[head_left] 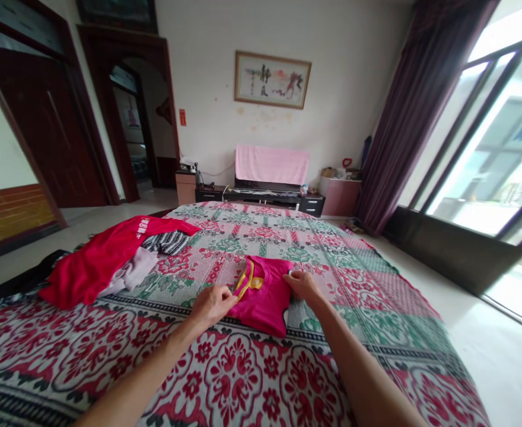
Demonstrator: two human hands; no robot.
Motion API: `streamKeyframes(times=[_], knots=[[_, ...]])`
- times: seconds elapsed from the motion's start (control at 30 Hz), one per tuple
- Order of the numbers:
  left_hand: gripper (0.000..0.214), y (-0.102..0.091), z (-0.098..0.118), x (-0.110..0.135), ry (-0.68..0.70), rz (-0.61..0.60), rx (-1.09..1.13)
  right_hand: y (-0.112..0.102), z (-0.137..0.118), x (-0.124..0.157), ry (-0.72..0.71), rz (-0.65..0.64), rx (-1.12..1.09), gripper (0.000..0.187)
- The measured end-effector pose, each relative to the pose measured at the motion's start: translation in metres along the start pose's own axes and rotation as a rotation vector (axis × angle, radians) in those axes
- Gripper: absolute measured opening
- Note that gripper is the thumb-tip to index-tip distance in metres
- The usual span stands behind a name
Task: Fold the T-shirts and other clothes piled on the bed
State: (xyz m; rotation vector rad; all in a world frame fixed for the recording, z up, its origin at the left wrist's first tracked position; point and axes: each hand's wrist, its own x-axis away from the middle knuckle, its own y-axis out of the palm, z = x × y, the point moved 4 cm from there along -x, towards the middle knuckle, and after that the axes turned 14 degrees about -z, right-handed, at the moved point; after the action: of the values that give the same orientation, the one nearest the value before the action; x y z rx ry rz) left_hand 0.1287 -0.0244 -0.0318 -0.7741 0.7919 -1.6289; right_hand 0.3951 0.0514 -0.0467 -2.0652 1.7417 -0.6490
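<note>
Head view: a bright pink shirt (267,302) with yellow trim lies folded on the flowery cover (234,379). The left hand (213,305) pinches its left edge, and the right hand (304,286) pinches its right edge. Off to the left, a red top (101,258) lies over other clothes (131,273). Farther back, a pale pink cloth (272,164) hangs below a framed picture (272,80).

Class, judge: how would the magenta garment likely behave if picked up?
The magenta garment would probably sag and unfold, since its soft folds look loosely layered. It is likely light, as the fabric looks thin. Lying flat, it seems unlikely to roll.
</note>
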Motion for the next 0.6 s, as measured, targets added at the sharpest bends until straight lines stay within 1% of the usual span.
streamKeyframes(times=[0.1, 0.17, 0.2, 0.3, 0.33, 0.4, 0.5, 0.6], knots=[[0.027, 0.001, 0.003, 0.000, 0.023, 0.013, -0.001, 0.002, -0.005, 0.003, -0.075, 0.050, -0.093, 0.036], [0.026, 0.003, 0.005, 0.000, 0.025, 0.016, -0.004, 0.003, -0.011, 0.009, -0.116, 0.026, -0.217, 0.037], [0.026, 0.003, 0.006, 0.000, 0.023, 0.015, -0.007, 0.004, -0.015, 0.013, -0.128, -0.013, -0.292, 0.037], [0.028, 0.006, 0.006, -0.001, 0.018, -0.002, -0.008, 0.008, -0.022, 0.023, -0.142, -0.183, -0.482, 0.035], [0.029, 0.006, 0.006, -0.001, 0.014, -0.009, -0.007, 0.008, -0.023, 0.026, -0.140, -0.229, -0.519, 0.034], [0.030, 0.007, 0.004, -0.002, 0.011, -0.020, -0.004, 0.008, -0.021, 0.028, -0.134, -0.278, -0.556, 0.036], [0.030, 0.007, 0.001, -0.003, 0.012, -0.014, 0.013, 0.010, -0.015, 0.024, -0.125, -0.286, -0.564, 0.038], [0.029, 0.007, 0.002, -0.004, 0.000, -0.012, 0.028, 0.014, -0.010, 0.018, -0.140, -0.238, -0.572, 0.036]])
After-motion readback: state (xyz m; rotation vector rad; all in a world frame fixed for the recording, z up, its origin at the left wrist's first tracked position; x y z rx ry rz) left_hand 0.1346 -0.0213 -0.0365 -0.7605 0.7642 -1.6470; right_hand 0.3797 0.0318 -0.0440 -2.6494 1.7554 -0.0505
